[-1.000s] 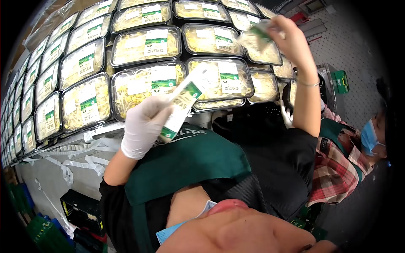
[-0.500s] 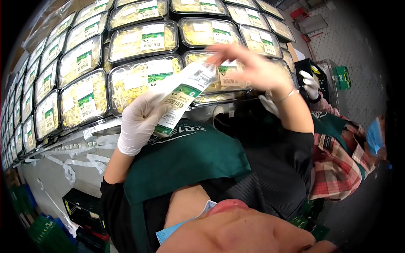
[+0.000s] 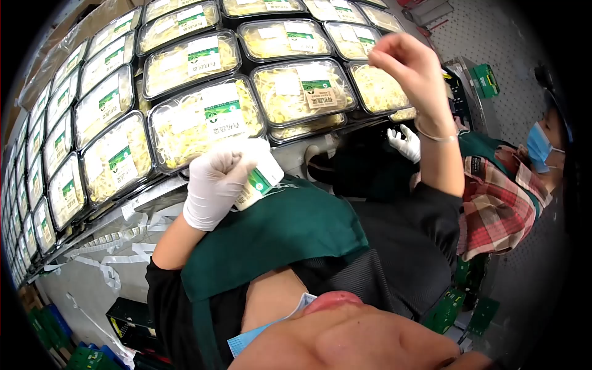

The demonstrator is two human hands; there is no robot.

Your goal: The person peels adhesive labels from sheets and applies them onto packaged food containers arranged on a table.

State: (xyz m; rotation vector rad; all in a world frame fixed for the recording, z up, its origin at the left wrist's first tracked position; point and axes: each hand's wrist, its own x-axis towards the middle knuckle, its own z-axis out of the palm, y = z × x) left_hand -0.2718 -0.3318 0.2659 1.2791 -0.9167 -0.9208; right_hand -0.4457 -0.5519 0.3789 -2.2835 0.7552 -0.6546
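Note:
My left hand [image 3: 216,182], in a white glove, is closed around a short bunch of printed green-and-white labels [image 3: 264,176], held low in front of my apron. My right hand [image 3: 404,65] is bare and raised over the boxes at the right. Its fingers are bent together in a pinch; whether anything is between them is hidden. Nearest to it is a clear-lidded box of bean sprouts [image 3: 379,87]. Left of that, another sprout box [image 3: 302,92] has a green, white and brown label. A labelled sprout box [image 3: 206,123] lies just beyond my left hand.
Many similar boxes are packed in stacked rows to the left and back. Label backing strips [image 3: 111,271] trail on the floor at left, near a black crate [image 3: 132,320]. A co-worker in a plaid shirt [image 3: 496,203] stands at right, one gloved hand [image 3: 405,143] near the boxes.
My right hand has moved away from the label strip, up and to the right. The label piece in my left hand shows shorter. The view has shifted, and the co-worker's hand has lowered.

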